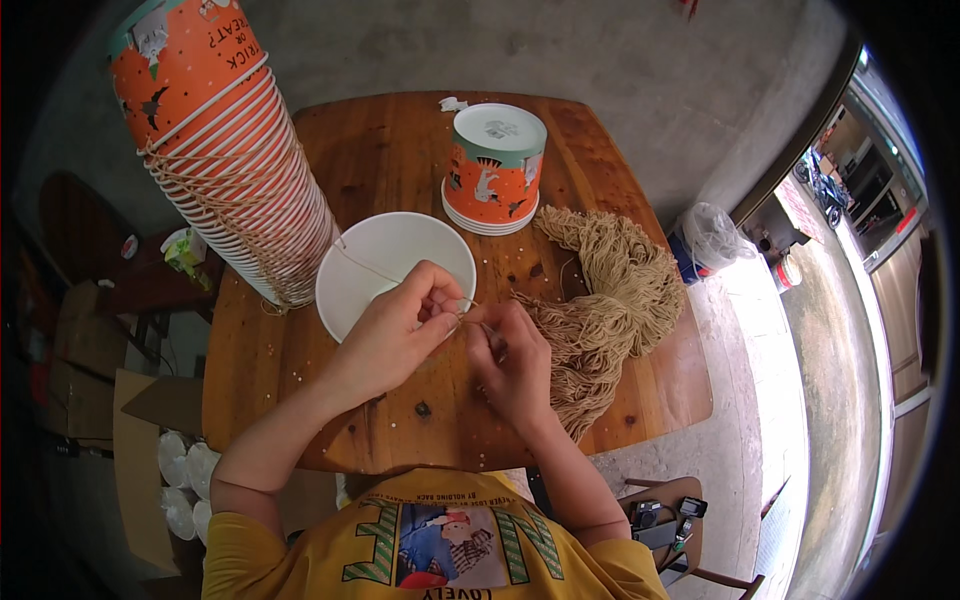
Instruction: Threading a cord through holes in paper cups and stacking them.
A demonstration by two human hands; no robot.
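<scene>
"What's nearest in the head view?"
"The yellow shirt (280, 560), at the near side of the wooden bench (360, 150)."
"And the fingers?"
"Those of the left hand (405, 325) are pinched on a tan string (375, 268); those of the right hand (515, 365), just beside, pinch it too."
"Where does the string run?"
"From the far-left rim of the open white tub (345, 290) across to both hands."
"What's around them?"
"Left, a tall stack of orange tubs (235, 180) with string looped about it; far, a short upside-down stack (495, 185); right, loose tan yarn (625, 290)."
</scene>
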